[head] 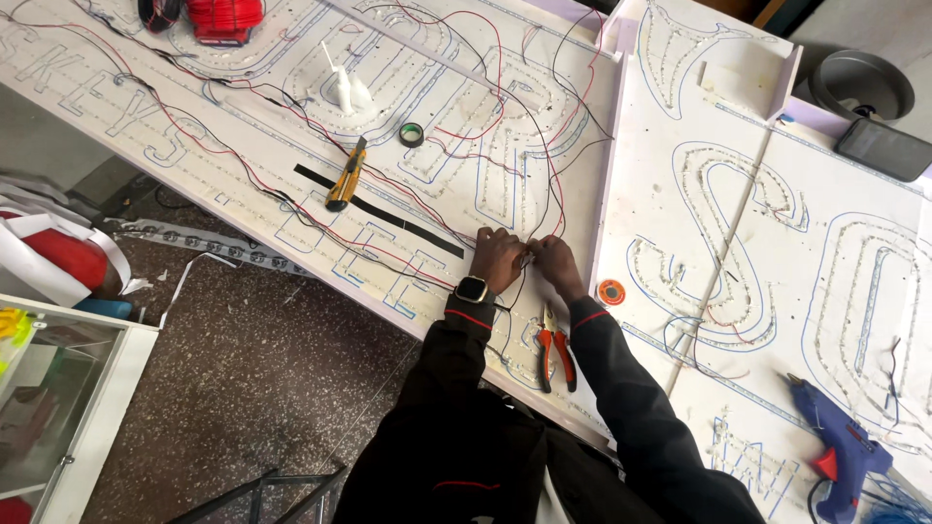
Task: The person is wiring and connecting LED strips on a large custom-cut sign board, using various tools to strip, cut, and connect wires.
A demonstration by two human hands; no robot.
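Near the middle of the frame, the left hand (496, 259) and the right hand (556, 264) are meeting fingertip to fingertip over the white sign panel (291, 209), both pinched narrow on the ends of thin wires (529, 254) held between them. A watch is showing on the left wrist.

Judging by how things lie, the wiring looks well along: red and black leads are already running across the outlined letters from the upper left down to the hands, and small light strips are sitting inside most letter outlines. The join between the fingers does not look finished, and loose wire ends are hanging at the right of the frame.

Just below the hands, red-handled pliers (555, 351) are lying on the worktop. A yellow utility knife (347, 175) is resting left of centre beside a black strip of tape (383, 212), with a small tape roll (411, 134) above it. A blue glue gun (843, 451) is lying at lower right.

The worktop is a long white board, tilted across the frame. Below it, speckled dark flooring is showing, with a glass-fronted cabinet (58, 408) at lower left.
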